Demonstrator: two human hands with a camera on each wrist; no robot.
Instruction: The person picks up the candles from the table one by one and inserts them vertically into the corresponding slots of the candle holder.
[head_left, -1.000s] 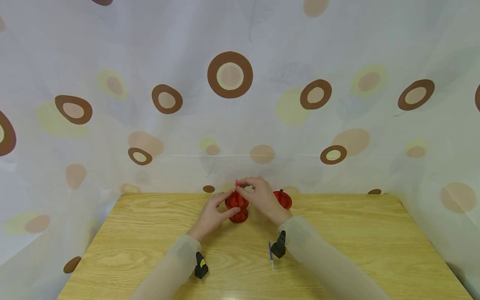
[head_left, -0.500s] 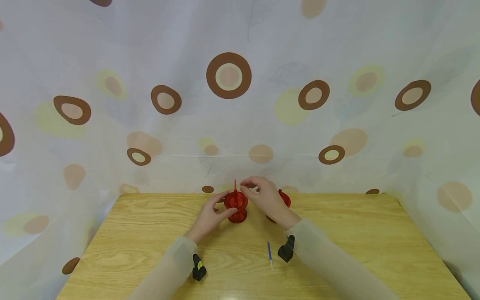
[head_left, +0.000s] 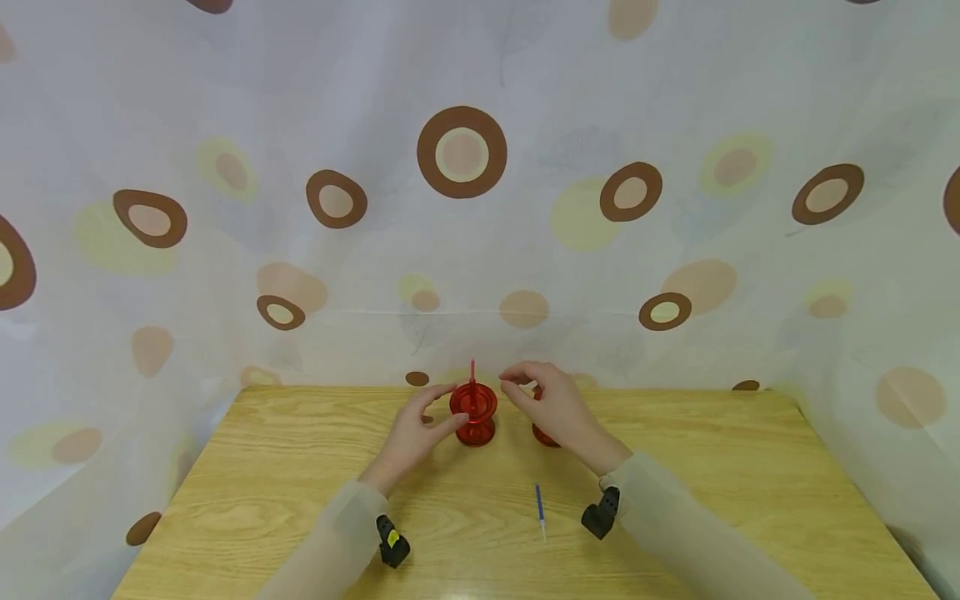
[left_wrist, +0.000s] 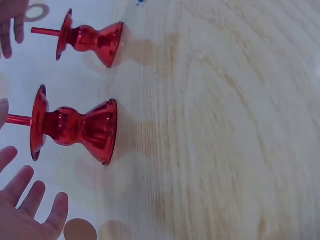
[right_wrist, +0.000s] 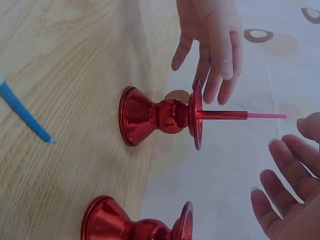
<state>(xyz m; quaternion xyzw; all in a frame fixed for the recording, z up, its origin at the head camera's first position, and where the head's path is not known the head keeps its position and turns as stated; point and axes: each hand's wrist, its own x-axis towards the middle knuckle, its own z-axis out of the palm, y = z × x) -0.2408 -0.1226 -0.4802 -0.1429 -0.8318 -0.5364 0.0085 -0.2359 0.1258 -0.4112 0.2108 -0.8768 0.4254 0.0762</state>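
A shiny red metal candle holder (head_left: 477,429) stands upright at the back of the table, with a thin pink candle (right_wrist: 267,115) in its tube. My left hand (head_left: 408,429) hovers beside its left side, fingers spread and holding nothing. On the other side, my right hand (head_left: 558,408) is apart from the candle's tip, its fingers loosely bent with nothing in them. A second red candle holder (left_wrist: 87,39), its tube bare, stands to the right; in the head view my right hand partly hides it.
A blue candle (head_left: 539,502) with a white end lies on the wooden table (head_left: 300,483), in front of the holders. Behind the table's back edge hangs a pale curtain (head_left: 525,250) with brown ring patterns.
My right hand has let go of the pink candle and moved right, away from the holder. My left hand has drawn back slightly from the holder. The candle stays upright in the tube.
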